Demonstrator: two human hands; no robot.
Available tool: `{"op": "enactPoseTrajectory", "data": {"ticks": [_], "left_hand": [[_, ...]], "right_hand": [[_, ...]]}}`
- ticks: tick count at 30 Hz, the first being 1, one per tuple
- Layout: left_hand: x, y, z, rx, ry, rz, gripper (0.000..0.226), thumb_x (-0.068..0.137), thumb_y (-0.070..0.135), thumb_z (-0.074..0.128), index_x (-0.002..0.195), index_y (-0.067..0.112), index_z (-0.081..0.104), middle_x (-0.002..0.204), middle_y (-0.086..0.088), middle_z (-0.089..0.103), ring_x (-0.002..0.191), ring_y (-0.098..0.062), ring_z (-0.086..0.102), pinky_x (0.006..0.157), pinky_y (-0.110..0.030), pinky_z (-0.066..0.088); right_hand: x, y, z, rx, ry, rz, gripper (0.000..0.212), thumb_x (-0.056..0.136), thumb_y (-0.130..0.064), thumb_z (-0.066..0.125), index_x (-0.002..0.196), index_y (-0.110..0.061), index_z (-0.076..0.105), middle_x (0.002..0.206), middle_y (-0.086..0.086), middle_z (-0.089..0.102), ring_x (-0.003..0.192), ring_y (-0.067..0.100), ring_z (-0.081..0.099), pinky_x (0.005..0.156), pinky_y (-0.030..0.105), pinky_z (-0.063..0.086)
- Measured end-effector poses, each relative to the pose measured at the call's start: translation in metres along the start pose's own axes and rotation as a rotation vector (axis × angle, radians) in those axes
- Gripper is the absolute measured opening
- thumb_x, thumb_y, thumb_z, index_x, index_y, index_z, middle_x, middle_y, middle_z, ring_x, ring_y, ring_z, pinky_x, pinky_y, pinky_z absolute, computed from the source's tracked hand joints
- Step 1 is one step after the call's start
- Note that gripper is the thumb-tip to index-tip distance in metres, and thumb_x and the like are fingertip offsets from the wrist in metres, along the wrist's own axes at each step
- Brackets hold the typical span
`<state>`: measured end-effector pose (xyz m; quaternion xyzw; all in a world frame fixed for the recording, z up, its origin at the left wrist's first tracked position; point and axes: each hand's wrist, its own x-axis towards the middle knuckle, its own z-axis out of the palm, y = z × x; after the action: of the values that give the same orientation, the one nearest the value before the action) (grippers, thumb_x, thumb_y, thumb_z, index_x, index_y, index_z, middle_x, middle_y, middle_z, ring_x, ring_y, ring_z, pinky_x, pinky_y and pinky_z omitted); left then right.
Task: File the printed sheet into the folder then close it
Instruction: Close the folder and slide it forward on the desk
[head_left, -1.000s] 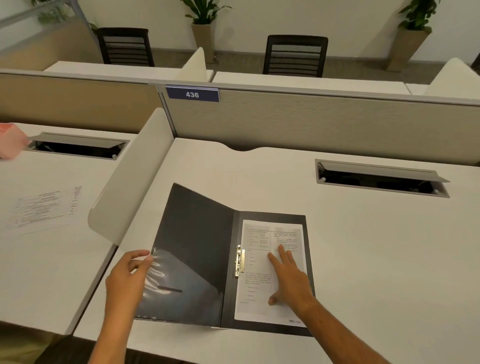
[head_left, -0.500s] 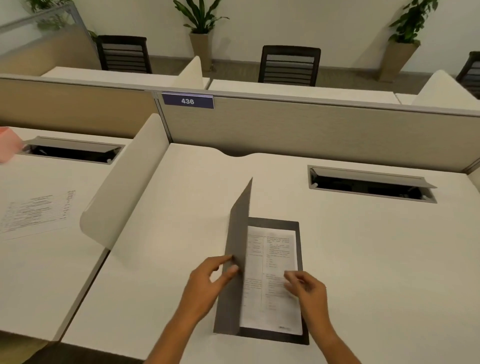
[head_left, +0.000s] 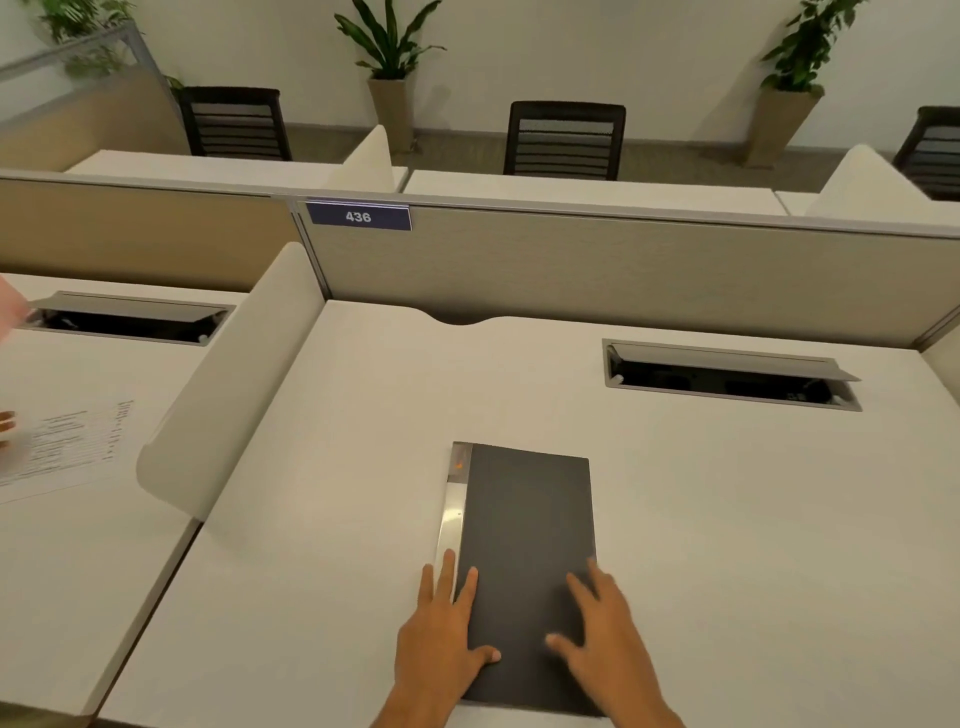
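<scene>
Half a second ago we had the cover of the flat dark grey plastic folder standing on edge above the printed sheet, our left hand swinging it over while our right hand pinned the page. Now that cover lies flat, and the folder rests closed on the pale counter right in front of us, spine to our left. The sheet itself has gone from view; we judge it sits inside, under the cover, where we saw it a moment before.

Both hands are spread, palms down, gripping nothing. The left one lies across the folder's spine edge, thumb on the cover and fingers partly on the shiny strip that runs along that side. The right one presses the near right part of the cover, its outer fingers reaching the edge.

For the task, this reads as the closing step all but done: sheet filed, cover down. What remains, as we see it, is a last smoothing press and then lifting our hands away. We cannot tell whether the cover will spring back up once we let go.

A second printed page lies on the neighbouring desk to our left, well apart from our work.
</scene>
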<state>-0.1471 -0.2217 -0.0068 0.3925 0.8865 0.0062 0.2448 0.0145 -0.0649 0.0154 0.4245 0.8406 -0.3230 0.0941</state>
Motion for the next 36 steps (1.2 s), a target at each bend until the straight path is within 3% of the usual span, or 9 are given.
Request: {"op": "enactPoseTrajectory", "data": {"ticks": [3, 6, 15, 36], "left_hand": [[0.005, 0.009, 0.006, 0.067, -0.005, -0.034, 0.117, 0.086, 0.081, 0.063, 0.171, 0.038, -0.006, 0.179, 0.0, -0.024, 0.167, -0.038, -0.008, 0.119, -0.043, 0.048], [0.013, 0.012, 0.007, 0.098, -0.007, -0.042, 0.118, 0.087, 0.08, 0.064, 0.171, 0.037, -0.006, 0.179, -0.002, -0.024, 0.167, -0.04, -0.009, 0.118, -0.042, 0.049], [0.076, 0.031, -0.029, 0.116, 0.032, -0.067, 0.117, 0.085, 0.074, 0.072, 0.172, 0.032, 0.007, 0.182, -0.004, -0.015, 0.167, -0.041, -0.002, 0.115, -0.043, 0.053], [0.252, 0.061, -0.123, 0.158, 0.04, -0.062, 0.115, 0.082, 0.07, 0.08, 0.171, 0.028, 0.02, 0.182, -0.006, 0.003, 0.165, -0.045, 0.009, 0.113, -0.047, 0.054]], "right_hand": [[-0.001, -0.008, 0.012, -0.174, -0.235, -0.04, 0.107, 0.097, -0.048, 0.076, 0.175, -0.026, 0.006, 0.185, -0.004, -0.01, 0.172, 0.026, -0.001, 0.138, 0.043, 0.022], [0.006, -0.012, 0.016, -0.277, -0.324, -0.056, 0.112, 0.098, -0.044, 0.077, 0.175, -0.028, -0.002, 0.184, -0.003, -0.018, 0.172, 0.028, -0.008, 0.135, 0.045, 0.032], [0.065, -0.011, -0.004, -0.344, -0.154, -0.125, 0.117, 0.091, -0.038, 0.087, 0.175, -0.027, 0.006, 0.185, 0.001, -0.011, 0.172, 0.035, -0.001, 0.126, 0.045, 0.046], [0.236, -0.038, -0.078, -0.366, -0.03, -0.081, 0.121, 0.082, -0.04, 0.095, 0.174, -0.028, 0.017, 0.186, 0.003, 0.002, 0.171, 0.036, 0.01, 0.124, 0.05, 0.047]]}}
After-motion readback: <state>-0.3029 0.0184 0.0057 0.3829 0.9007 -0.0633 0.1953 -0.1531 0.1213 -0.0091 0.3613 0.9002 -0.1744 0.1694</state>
